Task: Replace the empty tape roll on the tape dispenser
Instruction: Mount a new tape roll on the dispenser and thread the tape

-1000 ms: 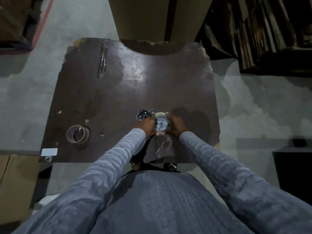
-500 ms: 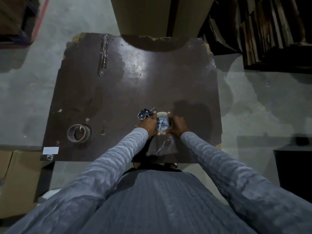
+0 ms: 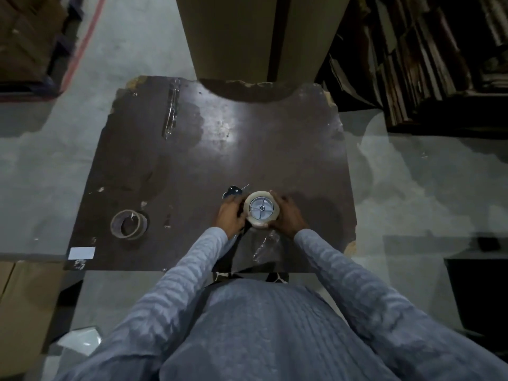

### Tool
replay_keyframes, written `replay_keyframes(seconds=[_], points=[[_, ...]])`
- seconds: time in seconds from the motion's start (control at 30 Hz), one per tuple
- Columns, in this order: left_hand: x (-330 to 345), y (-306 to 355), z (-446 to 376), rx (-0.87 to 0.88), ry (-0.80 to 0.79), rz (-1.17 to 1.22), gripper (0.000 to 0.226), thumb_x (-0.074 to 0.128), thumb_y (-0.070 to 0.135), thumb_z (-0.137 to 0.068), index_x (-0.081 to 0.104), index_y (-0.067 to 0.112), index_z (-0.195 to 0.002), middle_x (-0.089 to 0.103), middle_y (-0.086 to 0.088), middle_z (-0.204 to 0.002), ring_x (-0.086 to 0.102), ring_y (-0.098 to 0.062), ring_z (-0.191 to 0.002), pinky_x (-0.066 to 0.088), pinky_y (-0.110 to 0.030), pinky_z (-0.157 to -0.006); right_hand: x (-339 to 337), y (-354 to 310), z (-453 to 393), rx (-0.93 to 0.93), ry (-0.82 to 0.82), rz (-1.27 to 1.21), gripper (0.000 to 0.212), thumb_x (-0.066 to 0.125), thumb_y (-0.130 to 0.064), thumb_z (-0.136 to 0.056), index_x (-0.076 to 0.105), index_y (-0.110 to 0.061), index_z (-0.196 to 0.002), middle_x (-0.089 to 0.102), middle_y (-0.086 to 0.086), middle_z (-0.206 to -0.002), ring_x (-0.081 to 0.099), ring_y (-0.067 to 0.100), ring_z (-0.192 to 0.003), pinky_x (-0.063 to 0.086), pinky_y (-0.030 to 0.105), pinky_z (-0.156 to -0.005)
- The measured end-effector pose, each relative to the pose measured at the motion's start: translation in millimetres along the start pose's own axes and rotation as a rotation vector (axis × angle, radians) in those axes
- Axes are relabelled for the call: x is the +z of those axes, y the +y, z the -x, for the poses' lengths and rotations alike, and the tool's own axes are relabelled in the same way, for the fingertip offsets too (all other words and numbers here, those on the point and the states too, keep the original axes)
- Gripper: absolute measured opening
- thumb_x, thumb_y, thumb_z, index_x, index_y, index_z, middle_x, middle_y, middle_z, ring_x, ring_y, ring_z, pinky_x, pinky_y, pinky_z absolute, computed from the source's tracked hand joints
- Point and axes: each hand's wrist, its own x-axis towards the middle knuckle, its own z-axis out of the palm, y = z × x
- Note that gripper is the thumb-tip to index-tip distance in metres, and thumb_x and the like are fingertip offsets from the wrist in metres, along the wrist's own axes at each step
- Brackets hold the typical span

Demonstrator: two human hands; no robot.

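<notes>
A full roll of clear tape (image 3: 261, 196) sits around the spoked hub of the tape dispenser (image 3: 232, 191), whose dark front end sticks out past my left hand. My left hand (image 3: 228, 215) grips the dispenser body on the left of the roll. My right hand (image 3: 287, 214) wraps the roll's right side. The empty cardboard core (image 3: 127, 227) lies on the dark brown table (image 3: 192, 166) near its front left. The dispenser's handle is hidden under my hands.
A crumpled clear wrapper (image 3: 265, 244) lies just in front of my hands. A strip of tape (image 3: 171, 112) is stuck at the table's far left. A white label (image 3: 81, 253) sits at the front left corner. Cardboard sheets (image 3: 247, 34) stand behind the table.
The roll with its hub has turned to face more squarely up at me, and both hands keep their hold. The view has shifted slightly; the empty core has not moved.
</notes>
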Motion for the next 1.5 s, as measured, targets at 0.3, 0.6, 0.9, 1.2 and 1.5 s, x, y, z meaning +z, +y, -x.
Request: replay_keyframes(seconds=[0.3,0.6,0.9,1.2,1.5], points=[[-14,-36,17,-0.360,-0.002,0.110,0.031,0.050,0.024,-0.103,0.069,0.003,-0.116,0.073,-0.024,-0.108,0.069,-0.037,-0.101,0.054,-0.036,-0.090,62,-17,39,-0.145,0.012,0.062,0.058,0.064,-0.035,-0.091,0.039,-0.020,-0.141,0.055,0.004,-0.140,0.059,0.030,-0.124,0.052,0.047,-0.098],[1,-31,29,-0.356,-0.098,0.260,0.022,0.055,0.007,-0.098,0.071,-0.002,-0.112,0.073,-0.020,-0.112,0.068,-0.032,-0.108,0.051,-0.044,-0.103,80,-32,27,0.144,-0.042,-0.236,0.132,0.091,-0.032,-0.068,-0.005,-0.022,-0.159,0.027,0.018,-0.159,0.035,0.035,-0.146,0.034,0.050,-0.119],[3,-32,41,-0.360,-0.080,0.412,0.020,0.071,-0.002,-0.087,0.069,-0.012,-0.104,0.069,-0.017,-0.093,0.062,-0.020,-0.091,0.052,-0.042,-0.101,70,-18,30,0.144,0.080,-0.189,0.101,0.075,-0.018,-0.077,0.015,-0.026,-0.157,0.033,0.018,-0.144,0.049,0.037,-0.127,0.046,0.038,-0.105],[13,-14,44,-0.173,-0.076,0.069,0.021,0.080,0.026,-0.081,0.072,0.009,-0.089,0.073,-0.005,-0.084,0.067,-0.022,-0.081,0.053,-0.027,-0.079,60,-15,34,0.090,0.158,-0.208,0.094,0.080,-0.017,-0.076,0.030,-0.017,-0.156,0.034,0.019,-0.151,0.045,0.033,-0.136,0.038,0.031,-0.110],[7,-6,38,0.097,0.057,-0.004,0.022,0.082,0.026,-0.078,0.070,0.007,-0.080,0.067,-0.005,-0.084,0.056,-0.021,-0.087,0.049,-0.033,-0.080,46,-14,35,0.112,0.193,-0.208,0.094,0.078,-0.013,-0.072,0.032,-0.019,-0.154,0.039,0.016,-0.145,0.043,0.032,-0.136,0.044,0.042,-0.111]])
